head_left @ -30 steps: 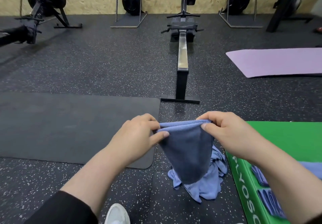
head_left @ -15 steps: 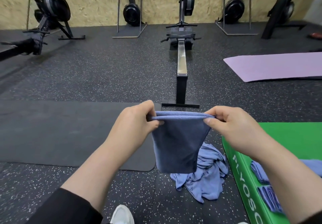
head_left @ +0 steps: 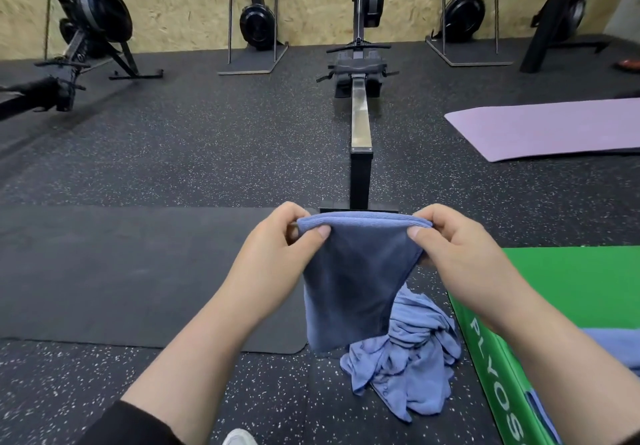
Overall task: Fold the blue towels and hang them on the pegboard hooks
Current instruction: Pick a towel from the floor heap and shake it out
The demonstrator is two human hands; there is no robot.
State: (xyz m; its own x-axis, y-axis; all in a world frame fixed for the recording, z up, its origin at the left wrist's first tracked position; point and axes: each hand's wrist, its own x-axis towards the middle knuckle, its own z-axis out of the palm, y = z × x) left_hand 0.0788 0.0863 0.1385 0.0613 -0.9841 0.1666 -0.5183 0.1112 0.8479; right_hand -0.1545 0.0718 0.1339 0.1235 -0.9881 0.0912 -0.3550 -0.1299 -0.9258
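A folded blue towel [head_left: 353, 282] hangs in front of me, held by its top edge. My left hand [head_left: 277, 247] pinches the left top corner between thumb and fingers. My right hand [head_left: 453, 247] pinches the right top corner the same way. The top edge is stretched level between both hands. Below it, a crumpled heap of blue towels [head_left: 405, 365] lies on the speckled rubber floor. Another blue towel [head_left: 609, 344] lies on top of the green box at the right, partly hidden by my right forearm. No pegboard is in view.
A green plyo box [head_left: 561, 282] stands close on my right. A dark mat [head_left: 121, 271] lies on the left, a purple mat [head_left: 554, 129] at the far right. A rowing machine [head_left: 360, 115] runs straight ahead, with more machines along the wooden wall. A white shoe [head_left: 239, 437] shows at the bottom.
Both hands have drawn apart and lifted slightly, pulling the towel's top edge straight and level. The towel now hangs as a flatter, squarer panel instead of a sagging point.
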